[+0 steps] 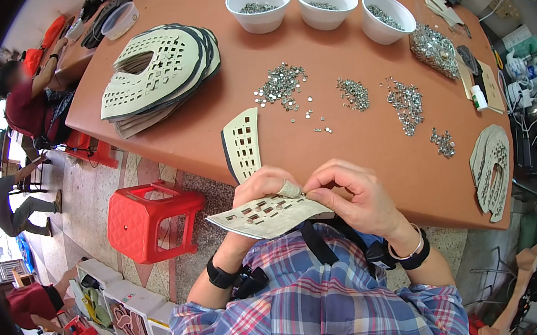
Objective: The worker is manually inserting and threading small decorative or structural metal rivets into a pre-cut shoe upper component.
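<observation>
My left hand (264, 184) grips a stiff cream panel (267, 215) punched with rows of rectangular holes, holding it tilted in front of my chest at the table's near edge. A wrap of tape or cloth covers one of that hand's fingers. Thumb and forefinger of my right hand (351, 194) are pinched together at the panel's far right edge; any small stone between them is hidden. Just beyond my left hand lies another cream panel with dark backing (243, 145), its end sticking past the table edge. Small piles of shiny stones (280, 88) are spread farther out.
On the brown table (320, 155) stand white bowls of stones (328, 12) at the back. A stack of curved punched panels (158, 67) rises at left. A bag of stones (434, 49), a small white bottle (478, 97) and more panels (492, 168) lie right. A red stool (149, 224) stands left.
</observation>
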### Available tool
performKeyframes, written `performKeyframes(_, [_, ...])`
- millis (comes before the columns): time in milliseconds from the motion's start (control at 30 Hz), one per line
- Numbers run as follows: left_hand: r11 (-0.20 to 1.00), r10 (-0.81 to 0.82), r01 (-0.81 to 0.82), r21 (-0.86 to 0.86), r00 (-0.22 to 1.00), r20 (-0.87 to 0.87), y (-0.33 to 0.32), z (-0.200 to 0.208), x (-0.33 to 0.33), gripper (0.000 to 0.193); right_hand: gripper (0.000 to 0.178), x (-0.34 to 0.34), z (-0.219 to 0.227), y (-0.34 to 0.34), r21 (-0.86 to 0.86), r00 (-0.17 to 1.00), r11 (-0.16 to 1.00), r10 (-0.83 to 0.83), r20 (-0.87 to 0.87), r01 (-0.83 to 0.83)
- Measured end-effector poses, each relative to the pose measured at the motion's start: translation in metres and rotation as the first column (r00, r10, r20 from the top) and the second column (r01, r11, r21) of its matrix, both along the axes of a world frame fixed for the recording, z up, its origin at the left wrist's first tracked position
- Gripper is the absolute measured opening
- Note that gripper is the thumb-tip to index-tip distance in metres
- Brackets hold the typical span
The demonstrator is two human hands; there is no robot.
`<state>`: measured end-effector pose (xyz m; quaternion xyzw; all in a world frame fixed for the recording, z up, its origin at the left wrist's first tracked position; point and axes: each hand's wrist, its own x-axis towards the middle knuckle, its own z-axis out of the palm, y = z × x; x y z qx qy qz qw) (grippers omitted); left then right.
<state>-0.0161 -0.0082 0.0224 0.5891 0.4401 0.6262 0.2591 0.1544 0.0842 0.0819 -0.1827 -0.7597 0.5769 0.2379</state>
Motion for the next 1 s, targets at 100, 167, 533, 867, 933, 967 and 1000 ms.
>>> performKeyframes(100, [1.000, 0.025, -0.025, 0.008, 0.999, 0.023, 0.001, 0.001, 0.002, 0.023, 0.006, -0.002, 0.001, -0.004, -0.061, 0.998, 0.996, -0.068, 0.017, 0.069])
performKeyframes(167, [0.994, 0.113, -0.113, -0.001, 0.992, 0.048, 0.000, -0.001, 0.006, 0.022, 0.009, 0.000, -0.001, -0.003, 0.065, 0.999, 0.997, -0.042, -0.003, 0.042])
performKeyframes(533, [0.999, 0.021, -0.021, 0.026, 1.000, 0.008, -0.003, 0.003, 0.000, 0.024, 0.011, -0.001, -0.013, -0.003, -0.449, 0.999, 0.892, 0.026, -0.041, -0.042])
performKeyframes(867, [0.997, 0.013, -0.015, 0.075, 1.000, 0.022, -0.006, -0.001, 0.000, 0.022, 0.016, 0.000, -0.015, -0.004, -0.681, 0.984, 0.710, 0.139, -0.114, -0.179])
performKeyframes(933, [0.996, 0.008, -0.010, 0.092, 1.000, 0.026, -0.005, -0.001, 0.000, 0.022, 0.016, -0.001, -0.014, -0.006, -0.681, 0.985, 0.712, 0.121, -0.121, -0.172])
performKeyframes(967, [0.997, 0.004, -0.008, 0.082, 0.999, 0.044, -0.005, 0.000, 0.001, 0.021, 0.015, -0.002, -0.013, -0.006, -0.680, 0.986, 0.714, 0.105, -0.129, -0.165])
performKeyframes(1000, [0.997, 0.002, -0.006, 0.071, 0.998, 0.061, -0.005, 0.001, 0.001, 0.022, 0.015, -0.002, -0.013, -0.007, -0.680, 0.986, 0.714, 0.105, -0.130, -0.166])
